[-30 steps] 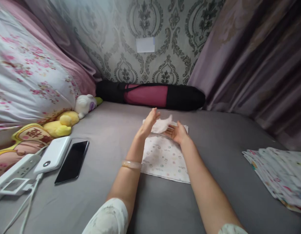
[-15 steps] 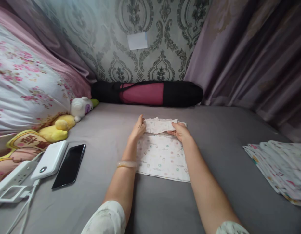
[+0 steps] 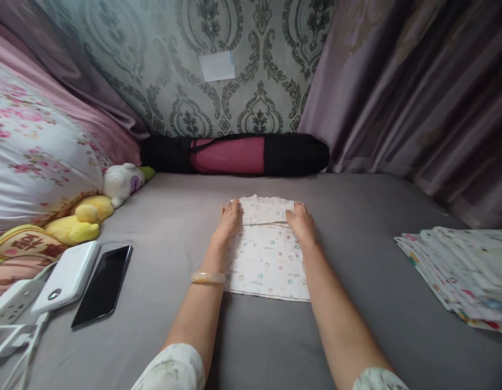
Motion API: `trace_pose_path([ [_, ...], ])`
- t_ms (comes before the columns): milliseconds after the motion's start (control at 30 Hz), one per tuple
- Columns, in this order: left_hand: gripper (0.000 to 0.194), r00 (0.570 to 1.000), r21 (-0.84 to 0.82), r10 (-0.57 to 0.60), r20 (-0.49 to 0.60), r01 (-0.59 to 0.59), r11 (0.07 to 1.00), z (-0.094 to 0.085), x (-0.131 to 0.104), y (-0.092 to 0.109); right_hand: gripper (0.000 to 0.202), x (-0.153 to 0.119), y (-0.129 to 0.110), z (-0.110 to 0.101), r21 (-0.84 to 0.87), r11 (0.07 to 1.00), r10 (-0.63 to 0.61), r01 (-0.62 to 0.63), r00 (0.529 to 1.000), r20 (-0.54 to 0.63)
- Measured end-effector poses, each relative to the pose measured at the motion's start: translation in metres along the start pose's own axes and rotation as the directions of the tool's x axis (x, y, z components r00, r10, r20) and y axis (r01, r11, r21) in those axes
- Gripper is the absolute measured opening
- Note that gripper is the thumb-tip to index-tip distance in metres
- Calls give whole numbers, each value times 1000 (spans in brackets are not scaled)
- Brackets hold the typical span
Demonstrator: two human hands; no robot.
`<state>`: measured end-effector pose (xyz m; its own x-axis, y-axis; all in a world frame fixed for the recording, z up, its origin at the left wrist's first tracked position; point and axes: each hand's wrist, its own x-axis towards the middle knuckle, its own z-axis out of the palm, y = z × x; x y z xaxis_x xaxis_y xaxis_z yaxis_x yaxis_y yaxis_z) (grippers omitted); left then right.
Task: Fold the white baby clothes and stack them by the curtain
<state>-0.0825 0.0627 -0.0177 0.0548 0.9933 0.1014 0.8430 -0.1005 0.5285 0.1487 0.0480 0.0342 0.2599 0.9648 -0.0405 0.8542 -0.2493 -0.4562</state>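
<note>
A white cloth (image 3: 267,265) with a small pastel print lies folded on the grey bed sheet, and its far strip (image 3: 263,210) is turned over toward me. A wavy edge shows along its far side; whether it is a garment I cannot tell. My left hand (image 3: 230,219) rests flat at the strip's left end, its fingers stretched away from me. At the right end my right hand (image 3: 302,222) lies on the cloth, thumb over the strip and fingers apart from it along the side. A narrow dark gap shows under the strip's near edge.
Several folded printed cloths (image 3: 458,271) are stacked at right. To the left lie a black phone (image 3: 102,287), a white power bank (image 3: 68,276), a power strip (image 3: 15,303) with cables and plush toys (image 3: 86,216). A black and maroon long bag (image 3: 230,154) lies along the wall.
The far strip, pinched and lifted before, has come down flat on the cloth. Both hands have loosened and lowered onto its ends. The view has turned slightly right.
</note>
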Motion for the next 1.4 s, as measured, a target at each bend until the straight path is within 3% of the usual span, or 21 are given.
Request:
trace_pose_path([
  [167, 51, 999, 9, -34, -5, 34, 999, -3, -2, -3, 37, -10, 0, -11, -88, 995, 47, -45, 999, 14],
  [267, 51, 999, 66, -21, -30, 23, 998, -11, -4, 4, 41, -11, -3, -11, -128, 991, 25, -38, 995, -96],
  [367, 50, 994, 150, 38, -99, -23, 988, -19, -5, 25, 45, -13, -14, -1, -154, 978, -164, 143, 977, -134],
  [467, 48, 985, 182, 141, -98, -121, 976, -17, -6, 52, 48, -19, -30, 18, -155, 890, -439, 430, 898, -31],
  [533, 47, 982, 194, 185, -38, -174, 966, -10, -8, 64, 51, -24, -38, 31, -154, 835, -526, 528, 848, 59],
  [600, 47, 985, 200, 172, 13, -171, 965, -1, -9, 67, 53, -27, -41, 42, -153, 820, -536, 551, 834, 131],
  [833, 48, 996, 212, 81, 28, -85, 973, 15, -7, 46, 54, -28, -35, 53, -144, 846, -501, 514, 858, 113],
  [1033, 55, 998, 250, 25, -49, -12, 968, 14, -9, 44, 60, -23, -30, 54, -184, 923, -343, 339, 939, 7],
  [1200, 63, 996, 280, -30, -82, 52, 959, 19, -10, 45, 60, -23, -27, 58, -197, 936, -303, 291, 952, -33],
  [1400, 59, 997, 313, 34, -72, -9, 950, 9, -8, 43, 59, -18, -11, 45, -203, 966, -188, 162, 975, -117],
])
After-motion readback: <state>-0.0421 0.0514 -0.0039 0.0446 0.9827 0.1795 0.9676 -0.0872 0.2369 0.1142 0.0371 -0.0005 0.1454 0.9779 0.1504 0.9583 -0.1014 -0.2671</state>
